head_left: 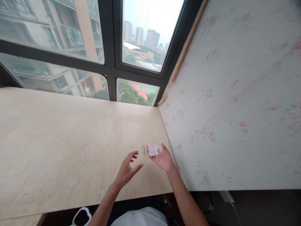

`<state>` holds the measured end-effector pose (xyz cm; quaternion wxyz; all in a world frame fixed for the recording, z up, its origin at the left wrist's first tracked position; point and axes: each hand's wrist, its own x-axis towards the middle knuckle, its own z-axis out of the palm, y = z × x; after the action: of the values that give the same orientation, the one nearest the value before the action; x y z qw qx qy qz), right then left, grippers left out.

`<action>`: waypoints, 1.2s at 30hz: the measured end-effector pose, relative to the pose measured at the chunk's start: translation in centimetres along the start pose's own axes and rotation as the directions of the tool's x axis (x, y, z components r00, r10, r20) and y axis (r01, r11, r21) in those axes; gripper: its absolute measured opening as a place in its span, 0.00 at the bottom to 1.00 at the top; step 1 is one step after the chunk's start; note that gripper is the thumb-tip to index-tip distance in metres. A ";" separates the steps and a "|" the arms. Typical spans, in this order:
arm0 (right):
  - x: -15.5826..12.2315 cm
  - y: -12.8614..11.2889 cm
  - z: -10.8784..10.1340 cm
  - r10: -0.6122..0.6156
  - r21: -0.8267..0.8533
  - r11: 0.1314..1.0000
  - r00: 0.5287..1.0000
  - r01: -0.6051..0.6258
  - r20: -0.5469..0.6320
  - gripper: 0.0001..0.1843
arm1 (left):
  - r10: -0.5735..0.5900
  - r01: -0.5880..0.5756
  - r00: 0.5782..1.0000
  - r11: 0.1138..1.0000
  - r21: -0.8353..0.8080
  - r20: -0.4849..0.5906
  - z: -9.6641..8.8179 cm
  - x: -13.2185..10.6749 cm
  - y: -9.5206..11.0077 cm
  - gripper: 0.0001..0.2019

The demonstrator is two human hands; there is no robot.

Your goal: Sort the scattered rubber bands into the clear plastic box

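Note:
My right hand [164, 159] holds a small clear plastic case [155, 150] with pink and white pictures on it, thumb along its right end and fingers beneath. The case's left end is see-through with small yellowish and red marks; I cannot make out exactly what kind of case it is. Just left of it hovers my left hand [127, 168], thumb and fingers spread apart with nothing between them. A ring shows on one of its fingers. Both hands are over the beige marble-patterned ledge [70, 141], near its right side.
A wall with pink flowered paper [223, 110] rises along the ledge's right edge. Behind the ledge stands a dark-framed window [110, 69]. Below the front edge, a white looped object [81, 215] shows at left and a white cable [235, 212] at right.

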<state>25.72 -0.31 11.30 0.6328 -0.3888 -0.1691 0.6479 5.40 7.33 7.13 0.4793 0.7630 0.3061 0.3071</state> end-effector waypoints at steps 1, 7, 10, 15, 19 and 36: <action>-0.1 0.4 0.5 0.028 0.031 0.999 0.999 -0.028 0.024 0.31 | 0.036 -0.036 0.999 0.999 0.001 -0.009 0.2 0.2 0.8 0.27; 0.3 2.8 2.2 0.098 0.021 0.995 0.989 -0.101 0.109 0.34 | 0.131 -0.131 0.991 0.991 0.036 -0.004 0.4 1.2 2.8 0.38; 0.7 3.5 2.0 0.103 0.065 0.991 0.982 -0.115 0.160 0.33 | 0.130 -0.131 0.991 0.991 0.027 0.029 0.0 1.5 2.5 0.35; 0.2 3.2 1.0 -0.015 -0.092 0.996 1.000 0.016 0.014 0.29 | 0.139 -0.141 0.990 0.988 0.070 0.022 -0.6 1.5 2.0 0.35; -1.3 1.7 0.1 -0.391 -0.588 0.750 0.920 0.303 -0.025 0.32 | 0.122 -0.124 0.992 0.976 0.180 0.022 -0.7 1.7 1.5 0.35; 4.4 -0.9 -7.2 -0.156 -0.965 -0.052 0.952 0.257 0.262 0.41 | 0.017 -0.104 0.966 0.938 0.331 0.257 3.6 9.0 -2.7 0.37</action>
<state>32.00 2.00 6.08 0.2505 -0.6678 -0.6570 0.2442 13.31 13.18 4.97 0.3647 0.8763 0.2679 0.1651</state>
